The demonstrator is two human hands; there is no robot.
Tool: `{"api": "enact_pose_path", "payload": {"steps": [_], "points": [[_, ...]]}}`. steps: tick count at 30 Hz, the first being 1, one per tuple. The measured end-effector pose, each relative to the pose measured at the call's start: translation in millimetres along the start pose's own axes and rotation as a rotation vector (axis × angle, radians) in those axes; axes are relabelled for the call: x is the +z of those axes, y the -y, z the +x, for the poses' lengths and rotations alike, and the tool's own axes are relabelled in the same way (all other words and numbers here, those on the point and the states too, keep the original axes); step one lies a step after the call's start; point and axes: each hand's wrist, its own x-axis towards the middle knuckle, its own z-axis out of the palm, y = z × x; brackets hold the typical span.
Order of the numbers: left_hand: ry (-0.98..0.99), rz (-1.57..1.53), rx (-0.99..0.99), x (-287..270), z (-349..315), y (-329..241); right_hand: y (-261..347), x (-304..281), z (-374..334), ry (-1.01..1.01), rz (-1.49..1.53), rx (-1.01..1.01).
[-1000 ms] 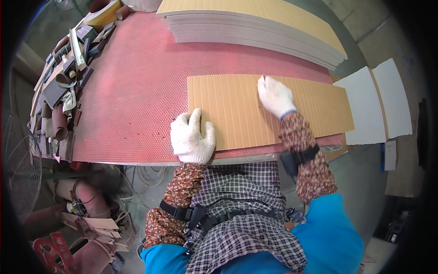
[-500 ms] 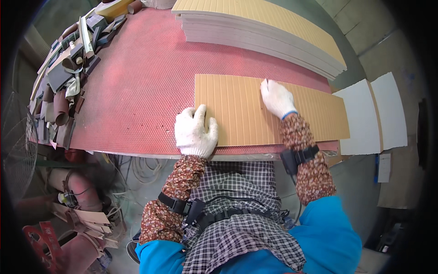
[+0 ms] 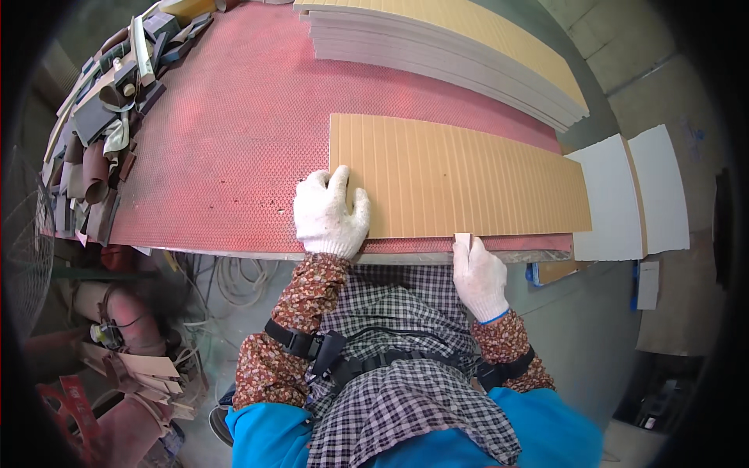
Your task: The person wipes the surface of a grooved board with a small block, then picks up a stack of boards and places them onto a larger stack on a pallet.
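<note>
Grey-brown clutter [image 3: 95,123] left, stacked boards [image 3: 437,53] beyond the grooved panel [image 3: 460,179]

A red, mesh-textured table [image 3: 234,132] is occupying the upper area. Grey flooring [image 3: 569,312] is extending around it, with joint lines showing at upper right. Coiled hose [image 3: 242,285] is resting on the flooring. Diffuse light is covering the table.

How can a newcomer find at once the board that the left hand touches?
Find the big red tabletop. On its near right part lies a long tan board with grooves across its face, a white-gloved left hand at its left end. Unlike the boards in the thick stack behind it, this one lies by itself.
</note>
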Motion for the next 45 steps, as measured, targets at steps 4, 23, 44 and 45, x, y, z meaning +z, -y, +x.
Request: {"api": "enact_pose_path", "payload": {"steps": [4, 23, 44, 45], "points": [[-0.039, -0.026, 0.023, 1, -1, 2, 8, 4, 3, 0.034, 0.106, 0.036], [-0.088, -0.031, 0.05, 5, -2, 0, -28, 3, 273, 0.143, 0.118, 0.041], [-0.032, -0.022, 0.012, 2, 0, 2, 8, 5, 22, -0.023, -0.032, -0.018], [-0.015, -0.019, 0.002, 2, 0, 2, 9, 3, 18, -0.026, -0.032, -0.018]]}}
